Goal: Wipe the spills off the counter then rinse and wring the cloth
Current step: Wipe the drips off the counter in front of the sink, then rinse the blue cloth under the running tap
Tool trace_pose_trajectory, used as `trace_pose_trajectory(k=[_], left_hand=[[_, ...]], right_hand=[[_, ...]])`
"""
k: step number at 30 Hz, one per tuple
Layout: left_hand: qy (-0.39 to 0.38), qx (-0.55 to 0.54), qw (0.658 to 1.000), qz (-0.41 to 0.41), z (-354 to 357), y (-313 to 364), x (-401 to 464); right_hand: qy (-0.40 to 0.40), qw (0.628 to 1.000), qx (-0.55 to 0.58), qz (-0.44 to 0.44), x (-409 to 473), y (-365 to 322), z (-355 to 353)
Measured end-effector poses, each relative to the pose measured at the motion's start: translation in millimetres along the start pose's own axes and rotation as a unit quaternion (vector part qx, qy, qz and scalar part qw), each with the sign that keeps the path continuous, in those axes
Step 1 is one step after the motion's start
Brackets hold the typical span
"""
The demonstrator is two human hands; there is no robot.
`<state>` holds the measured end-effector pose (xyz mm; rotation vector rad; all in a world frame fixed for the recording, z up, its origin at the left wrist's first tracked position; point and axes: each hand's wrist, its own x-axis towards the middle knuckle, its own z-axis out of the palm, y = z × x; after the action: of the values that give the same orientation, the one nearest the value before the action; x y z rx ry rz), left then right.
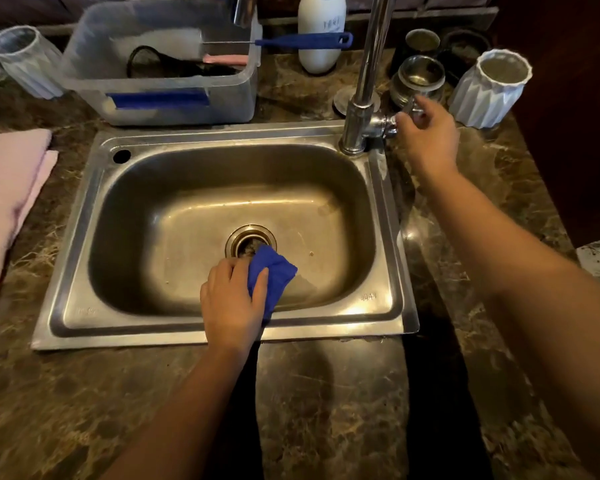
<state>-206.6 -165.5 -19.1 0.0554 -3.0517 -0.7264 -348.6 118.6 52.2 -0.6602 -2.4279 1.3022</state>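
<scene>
My left hand (pixel 234 299) grips a folded blue cloth (pixel 274 275) over the steel sink (pixel 70 237), just in front of the drain (pixel 246 237). My right hand (pixel 426 136) reaches to the chrome tap (pixel 361 109) at the sink's back right corner and its fingers curl round the tap's side handle (pixel 407 110). No water runs from the spout, whose end is out of view. The dark marble counter (pixel 326 393) surrounds the sink.
A clear plastic tub (pixel 160 95) with a blue-handled brush (pixel 302 40) stands behind the sink. A white bottle (pixel 321 32), steel cups (pixel 420 77) and a white ribbed cup (pixel 489 88) stand near the tap. A tipped glass (pixel 25 57) and folded pink towel (pixel 7 202) are on the left.
</scene>
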Motion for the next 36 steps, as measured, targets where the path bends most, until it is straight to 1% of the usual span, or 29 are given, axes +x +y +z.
trace_pose_trajectory(k=[4,8,10,15,20,22,25,26,27,28,29,31,32,33,34,36], left_hand=[[0.020,-0.008,1.000,0.003,1.8,-1.0,0.6],[0.037,0.003,0.999,0.018,2.7,-1.4,0.4],[0.038,0.003,0.999,0.023,2.3,-2.0,-0.1],[0.031,-0.005,0.999,0.022,1.6,-1.3,0.3],[0.037,-0.005,0.999,0.031,2.8,-2.5,0.5],[0.041,-0.001,0.999,0.032,2.9,-2.9,-0.1],[0.037,-0.007,0.999,0.029,2.8,-1.9,0.6],[0.034,-0.011,0.999,0.026,2.9,-1.8,1.2],[0.033,-0.019,0.999,0.019,2.2,-1.1,1.8],[0.031,-0.033,0.999,0.007,1.8,-0.8,2.5],[0.028,-0.055,0.998,-0.009,0.4,0.4,3.9],[0.026,-0.109,0.993,-0.047,-4.4,4.4,10.4],[0.027,-0.131,0.989,-0.060,-7.3,6.7,14.7],[0.030,-0.150,0.986,-0.062,-10.9,8.7,19.6],[0.036,-0.163,0.984,-0.056,-14.3,10.8,25.0],[0.026,-0.185,0.981,-0.048,-22.9,15.1,33.6]], right_hand=[[0.050,0.993,-0.084,-0.059,18.2,-1.9,4.3],[0.063,0.977,-0.177,-0.106,24.2,0.6,5.7],[0.064,0.975,-0.182,-0.109,25.3,2.6,4.7],[0.061,0.987,-0.125,-0.075,28.5,8.1,2.7],[0.057,0.992,-0.087,-0.071,29.0,12.2,3.9],[0.047,0.996,-0.058,-0.042,28.6,13.9,4.3],[0.045,0.998,0.033,0.038,10.4,7.6,6.5],[0.034,0.997,0.042,0.055,-4.0,6.6,9.9],[0.002,0.998,0.032,0.062,-24.0,4.7,14.9],[-0.051,0.997,0.020,0.060,-47.1,4.9,22.6],[-0.121,0.990,0.024,0.065,-73.3,4.2,31.0],[-0.274,0.953,0.058,0.115,-124.4,-5.5,48.2],[-0.332,0.929,0.073,0.143,-143.6,-11.0,57.0],[-0.371,0.910,0.085,0.162,-159.2,-15.1,65.8],[-0.392,0.898,0.101,0.173,-171.0,-19.1,73.2],[-0.392,0.890,0.144,0.185,-186.8,-27.6,82.2]])
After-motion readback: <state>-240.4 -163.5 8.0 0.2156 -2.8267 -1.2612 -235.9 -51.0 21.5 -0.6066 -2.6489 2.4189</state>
